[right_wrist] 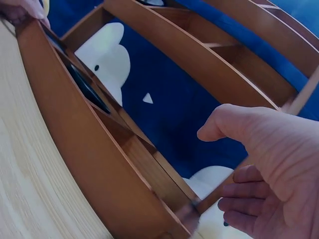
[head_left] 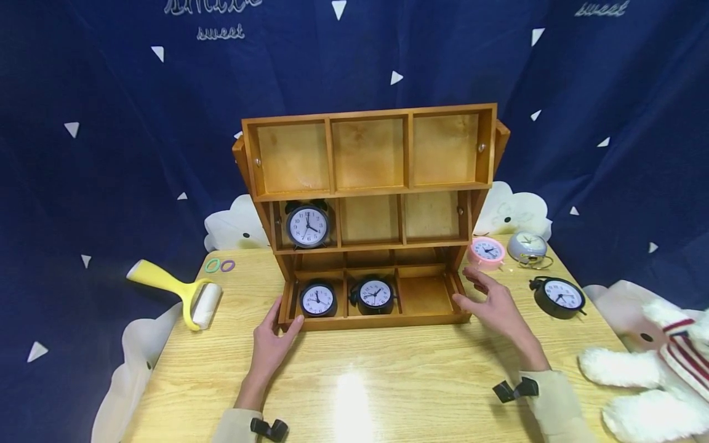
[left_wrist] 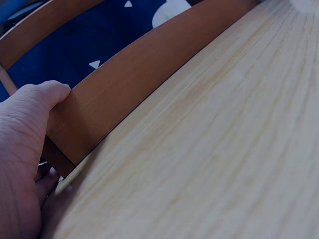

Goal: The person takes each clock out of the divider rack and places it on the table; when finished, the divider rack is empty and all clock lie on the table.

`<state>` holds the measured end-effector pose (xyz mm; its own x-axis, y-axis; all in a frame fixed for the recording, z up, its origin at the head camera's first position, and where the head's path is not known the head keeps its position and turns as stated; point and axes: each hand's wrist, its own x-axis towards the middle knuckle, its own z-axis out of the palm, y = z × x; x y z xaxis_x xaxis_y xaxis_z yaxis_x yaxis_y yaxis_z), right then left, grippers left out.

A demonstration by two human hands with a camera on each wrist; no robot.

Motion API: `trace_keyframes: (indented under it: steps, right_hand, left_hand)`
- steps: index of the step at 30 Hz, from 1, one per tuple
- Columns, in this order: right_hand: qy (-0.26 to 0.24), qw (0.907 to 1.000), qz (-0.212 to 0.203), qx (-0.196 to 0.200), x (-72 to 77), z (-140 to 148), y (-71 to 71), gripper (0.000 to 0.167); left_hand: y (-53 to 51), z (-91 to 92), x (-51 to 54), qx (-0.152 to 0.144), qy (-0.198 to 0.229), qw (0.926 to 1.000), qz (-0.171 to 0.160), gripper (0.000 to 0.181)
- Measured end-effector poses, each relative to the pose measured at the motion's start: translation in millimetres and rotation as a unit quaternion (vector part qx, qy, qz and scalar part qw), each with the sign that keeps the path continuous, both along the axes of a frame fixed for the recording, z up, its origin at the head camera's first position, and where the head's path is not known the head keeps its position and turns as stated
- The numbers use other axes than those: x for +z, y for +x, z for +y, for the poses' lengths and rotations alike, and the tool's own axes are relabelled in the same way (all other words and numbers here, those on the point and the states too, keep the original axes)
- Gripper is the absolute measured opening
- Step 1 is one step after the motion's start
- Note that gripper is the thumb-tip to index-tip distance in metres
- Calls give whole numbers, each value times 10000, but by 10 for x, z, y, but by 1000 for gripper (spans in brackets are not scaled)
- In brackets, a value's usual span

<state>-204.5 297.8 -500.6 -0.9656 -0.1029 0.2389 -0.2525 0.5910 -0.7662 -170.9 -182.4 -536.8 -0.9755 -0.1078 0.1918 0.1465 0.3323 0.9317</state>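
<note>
A three-tier wooden shelf [head_left: 370, 155], split into compartments, stands on the table. My left hand [head_left: 269, 344] grips its lower left front corner; in the left wrist view the thumb [left_wrist: 56, 92] lies over the front board and the other fingers are partly hidden behind the side. Beside the lower right end is my right hand [head_left: 495, 307], thumb and fingers spread, nothing held. The bottom tier holds a black alarm clock [head_left: 318, 299] at left and another black alarm clock [head_left: 375, 293] in the middle. A third black clock [head_left: 308, 226] stands in the middle tier's left compartment.
Right of the shelf are a pink clock [head_left: 487, 251], a grey-blue clock [head_left: 527, 246] and a black clock [head_left: 560, 296]. A white plush toy [head_left: 659, 381] lies at the right edge. At left are a yellow-handled lint roller [head_left: 166, 282] and green [head_left: 212, 265] and purple [head_left: 228, 265] rings.
</note>
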Motion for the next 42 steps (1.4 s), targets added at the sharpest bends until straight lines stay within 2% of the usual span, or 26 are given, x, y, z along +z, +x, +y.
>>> trace_keyframes:
  steps: [5, 12, 15, 19, 21, 26, 31, 42]
  right_hand:
    - [-6, 9996, 23, 291, 9, -171, -39, 71]
    - [-88, 9968, 133, 786, -1, -598, -172, 77]
    - [90, 9960, 175, 869, 12, -776, -227, 78]
    - [231, 9934, 263, 1092, 6, -1003, -308, 79]
    - [215, 9923, 284, 1187, -17, -1106, -337, 80]
    - [260, 9923, 83, 1210, -79, -1300, -370, 84]
    - [436, 9924, -80, 1145, -113, -1412, -412, 84]
    - [926, 9918, 167, 869, -192, -1523, -395, 89]
  left_hand:
    - [-33, -11, -7, -66, 39, 10000, 51, 73]
    - [-49, -46, 34, -50, -23, 10000, 35, 73]
    - [-120, -81, -115, -52, -12, 10000, -8, 76]
    - [-216, -141, -387, 86, 3, 10000, 25, 79]
    - [-217, -146, -421, 114, -20, 9999, 102, 78]
    - [-211, -124, -466, 53, -30, 9998, 163, 78]
    - [-189, -110, -488, 134, -56, 9996, 233, 78]
    - [-176, -122, -487, 94, 20, 9998, 176, 79]
